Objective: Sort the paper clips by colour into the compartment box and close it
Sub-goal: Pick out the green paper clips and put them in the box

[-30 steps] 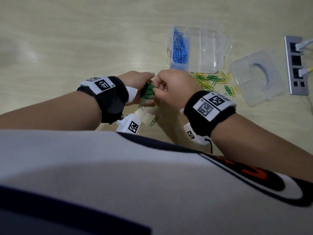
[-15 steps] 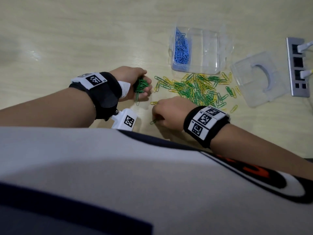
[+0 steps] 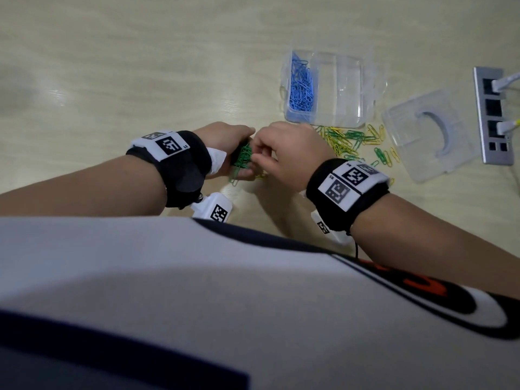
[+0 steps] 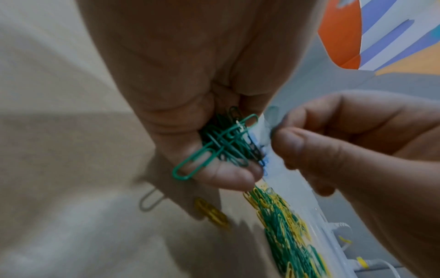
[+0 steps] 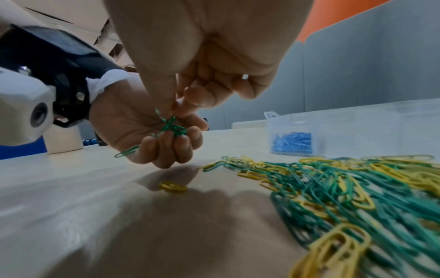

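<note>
Wristbands (image 3: 180, 167): were black, each with white square-code tags.
Cameras (image 3: 215, 211): were white, tagged, under both wrists.
Shirt (image 3: 168, 291): was white, with navy and orange marks.

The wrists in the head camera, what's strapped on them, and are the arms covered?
Both forearms are bare. The left wrist band and right wrist band are black, each with white square-code tags. A white, code-tagged camera housing hangs under each; a thin black cable trails from the right.

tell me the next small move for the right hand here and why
Probably let go of the green clip into the left hand. The right hand pinches a clip right at the green bunch the left hand holds, while the mixed pile still lies beside the box, which shows only blue clips.
</note>
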Demonstrator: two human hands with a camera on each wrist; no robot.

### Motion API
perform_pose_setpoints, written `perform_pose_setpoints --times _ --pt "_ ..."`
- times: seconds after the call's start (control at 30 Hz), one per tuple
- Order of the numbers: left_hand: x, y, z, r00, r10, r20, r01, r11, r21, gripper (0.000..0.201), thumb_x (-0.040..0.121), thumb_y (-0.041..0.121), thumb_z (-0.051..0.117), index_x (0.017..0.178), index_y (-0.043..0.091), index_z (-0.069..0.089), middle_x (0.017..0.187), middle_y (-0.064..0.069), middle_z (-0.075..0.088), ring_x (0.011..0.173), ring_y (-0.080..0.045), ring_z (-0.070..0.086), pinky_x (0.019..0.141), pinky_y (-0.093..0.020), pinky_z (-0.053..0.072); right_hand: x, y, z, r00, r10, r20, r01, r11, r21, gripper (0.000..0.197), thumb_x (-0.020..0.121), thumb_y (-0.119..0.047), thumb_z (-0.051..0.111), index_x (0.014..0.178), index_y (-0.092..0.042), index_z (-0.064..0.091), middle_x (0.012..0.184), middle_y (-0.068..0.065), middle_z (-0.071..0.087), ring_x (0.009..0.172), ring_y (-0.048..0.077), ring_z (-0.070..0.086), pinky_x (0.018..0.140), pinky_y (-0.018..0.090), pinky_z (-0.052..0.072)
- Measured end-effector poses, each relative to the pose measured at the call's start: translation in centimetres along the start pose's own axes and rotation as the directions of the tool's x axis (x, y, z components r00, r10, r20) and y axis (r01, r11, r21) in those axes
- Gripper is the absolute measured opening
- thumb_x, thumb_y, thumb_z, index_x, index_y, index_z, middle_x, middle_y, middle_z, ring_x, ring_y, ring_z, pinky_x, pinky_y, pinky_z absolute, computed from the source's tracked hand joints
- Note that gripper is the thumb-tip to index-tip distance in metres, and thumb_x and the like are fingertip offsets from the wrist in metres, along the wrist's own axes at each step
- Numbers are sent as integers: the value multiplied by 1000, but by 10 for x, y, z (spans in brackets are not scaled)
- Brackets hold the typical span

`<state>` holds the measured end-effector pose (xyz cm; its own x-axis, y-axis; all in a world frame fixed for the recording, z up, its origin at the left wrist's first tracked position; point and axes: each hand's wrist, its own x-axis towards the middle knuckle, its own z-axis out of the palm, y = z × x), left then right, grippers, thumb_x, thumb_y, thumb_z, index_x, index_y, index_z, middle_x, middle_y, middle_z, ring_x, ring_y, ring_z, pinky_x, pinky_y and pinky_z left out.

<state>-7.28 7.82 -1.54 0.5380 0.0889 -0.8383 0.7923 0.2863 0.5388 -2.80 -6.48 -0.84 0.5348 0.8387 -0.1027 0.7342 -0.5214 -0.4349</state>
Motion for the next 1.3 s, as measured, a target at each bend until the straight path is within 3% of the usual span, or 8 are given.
perform_pose_setpoints --times 0.07,0.13,0.27,0.43,0.63,0.83,1.03,1.3 --pt "0 0 0 1000 -8 24 9 1000 -26 18 94 14 46 86 2 57 70 -16 60 64 -28 62 59 -31 55 4 0 -1 999 25 -27 -25 1000 16 16 92 -31 54 96 -22 66 92 -3 61 89 21 59 83 36 42" --pt "1 -1 -1 998 -33 51 36 998 -57 31 98 23 40 78 6 54 63 -10 54 54 -20 54 54 -25 51 8 6 0 993 111 -46 -110 994 16 21 95 -29 49 104 -19 65 102 2 62 94 24 58 82 35 44" --pt "3 -2 -7 998 -51 38 54 996 -69 41 100 30 35 70 9 52 52 -5 53 48 -16 51 45 -19 46 12 21 11 971 228 74 -206 952 -226 32 95 -31 50 121 -13 54 118 9 51 104 30 56 86 41 49" --pt "1 0 -9 999 -44 31 46 995 -84 41 101 30 35 70 9 51 52 -5 52 46 -16 50 45 -19 47 9 29 20 963 250 99 -217 939 -267 17 94 -21 49 108 -12 55 106 11 55 93 34 58 73 38 47" --pt "2 0 -10 998 -47 32 51 990 -128 41 100 29 36 69 8 51 50 -5 51 46 -16 49 45 -20 47 1 32 2 948 317 40 -311 944 -109 15 85 -31 48 84 -22 60 88 -1 61 80 22 56 69 33 48" --pt "2 1 -10 998 -53 19 55 991 -121 40 100 29 37 69 8 52 50 -5 52 49 -15 49 46 -20 47 2 32 -3 931 294 216 -236 938 -255 26 84 -43 45 76 -23 60 87 0 54 82 22 54 75 35 46" --pt "-1 2 -11 999 -48 22 50 987 -151 40 100 28 37 69 7 51 51 -6 53 49 -17 49 46 -19 46 14 27 14 960 263 99 -226 931 -286 23 91 -33 52 104 -17 61 104 6 59 93 27 58 76 36 47" --pt "-1 3 -12 998 -57 -3 56 991 -122 40 100 29 39 69 8 53 51 -5 54 48 -16 50 46 -19 49 21 28 13 934 305 189 -236 918 -318 25 85 -33 54 101 -14 59 100 7 58 86 28 58 74 37 50"
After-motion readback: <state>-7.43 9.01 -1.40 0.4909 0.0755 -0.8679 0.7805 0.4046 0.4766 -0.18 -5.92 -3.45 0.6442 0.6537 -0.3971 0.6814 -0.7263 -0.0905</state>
